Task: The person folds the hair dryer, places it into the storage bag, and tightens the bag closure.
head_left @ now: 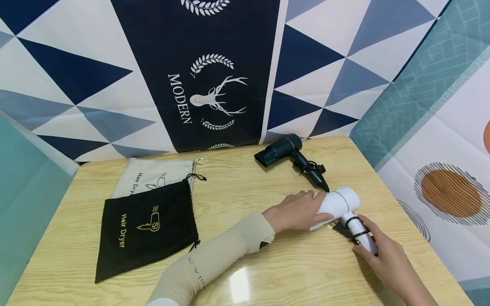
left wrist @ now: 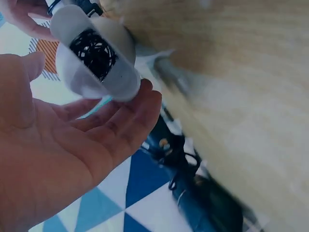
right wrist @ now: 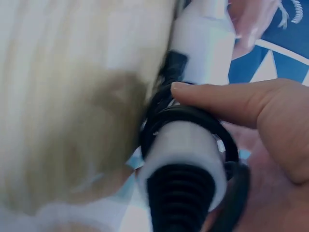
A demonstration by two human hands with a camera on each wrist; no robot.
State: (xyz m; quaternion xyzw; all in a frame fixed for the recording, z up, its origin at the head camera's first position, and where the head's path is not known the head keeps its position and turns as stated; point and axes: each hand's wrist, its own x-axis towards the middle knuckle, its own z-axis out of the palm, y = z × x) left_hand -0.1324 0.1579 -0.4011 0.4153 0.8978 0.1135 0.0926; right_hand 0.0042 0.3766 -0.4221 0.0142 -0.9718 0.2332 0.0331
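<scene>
Right hand [right wrist: 275, 126] grips white handle [right wrist: 179, 140] — cord [right wrist: 186, 114] (black) around.

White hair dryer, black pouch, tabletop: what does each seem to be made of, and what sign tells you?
White hair dryer: probably plastic, satin-smooth, with a rigid, seamed shell.
Black pouch: apparently fabric, matt, with a drawstring and gathered edge.
Tabletop: wood or wood-look laminate, glossy, showing grain and a bright reflection.

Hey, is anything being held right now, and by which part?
The right hand grips the white hair dryer by its handle. The left hand is at its nozzle, fingers extended; whether it helps hold there, I can't tell.
</scene>
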